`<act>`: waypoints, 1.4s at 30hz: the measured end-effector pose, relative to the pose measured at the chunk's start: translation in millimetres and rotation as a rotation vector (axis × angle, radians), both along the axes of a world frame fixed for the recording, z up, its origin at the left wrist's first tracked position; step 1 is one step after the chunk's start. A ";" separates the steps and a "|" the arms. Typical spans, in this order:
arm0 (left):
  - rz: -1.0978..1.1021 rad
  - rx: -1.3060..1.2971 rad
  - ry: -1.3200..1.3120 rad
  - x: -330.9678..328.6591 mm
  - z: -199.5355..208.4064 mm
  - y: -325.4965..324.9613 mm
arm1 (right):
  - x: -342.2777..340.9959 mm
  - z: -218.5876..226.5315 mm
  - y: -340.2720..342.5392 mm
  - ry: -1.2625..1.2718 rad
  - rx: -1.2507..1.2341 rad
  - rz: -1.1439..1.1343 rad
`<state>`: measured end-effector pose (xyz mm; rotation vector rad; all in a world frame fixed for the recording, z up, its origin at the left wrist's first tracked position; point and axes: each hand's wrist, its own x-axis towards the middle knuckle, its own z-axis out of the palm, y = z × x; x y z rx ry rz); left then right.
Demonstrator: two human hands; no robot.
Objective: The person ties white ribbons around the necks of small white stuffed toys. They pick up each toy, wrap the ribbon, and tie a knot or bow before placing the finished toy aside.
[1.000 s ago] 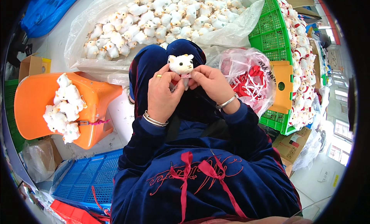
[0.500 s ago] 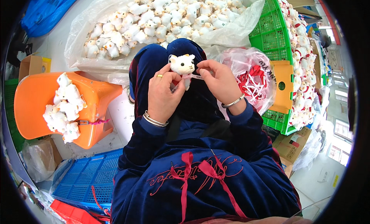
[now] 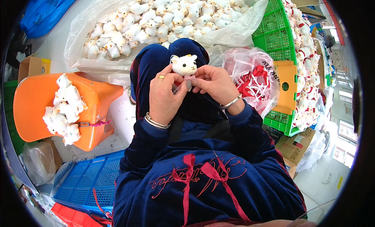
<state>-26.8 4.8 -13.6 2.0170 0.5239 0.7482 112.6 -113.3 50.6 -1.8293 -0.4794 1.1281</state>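
Over my lap sits a small white plush animal (image 3: pixel 183 64) with dark eyes and tan ears, its face turned to the right. My left hand (image 3: pixel 163 96) is closed around its body from the left. A pale pink ribbon strip (image 3: pixel 190 77) lies across the toy's neck. At that neck, my right hand (image 3: pixel 215 84) pinches the strip between thumb and fingers. The fingers of both hands nearly meet in front of the toy, and most of its body is hidden behind them.
A clear plastic sheet (image 3: pixel 76 41) beyond my knees holds a heap of white plush toys. On the left, several toys lie on an orange stool (image 3: pixel 29 105). A bag of red and white ribbons (image 3: pixel 256 84) stands right, beside a green crate (image 3: pixel 275 27). A blue crate (image 3: pixel 88 180) sits lower left.
My right hand has moved left to the toy's neck. The pink strip, stretched out to the right before, now lies close against the neck. My left hand keeps its hold.
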 end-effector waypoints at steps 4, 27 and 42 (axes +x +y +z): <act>0.007 -0.039 0.003 1.3 4.0 -0.3 | 1.3 -1.1 0.2 0.057 0.034 -0.021; 0.079 -0.170 0.014 3.1 -1.4 2.8 | -23.2 -40.2 19.3 -0.499 0.302 -0.178; 0.086 -0.008 -0.140 -0.6 5.1 -0.9 | 0.3 -22.3 3.0 0.231 0.131 -0.169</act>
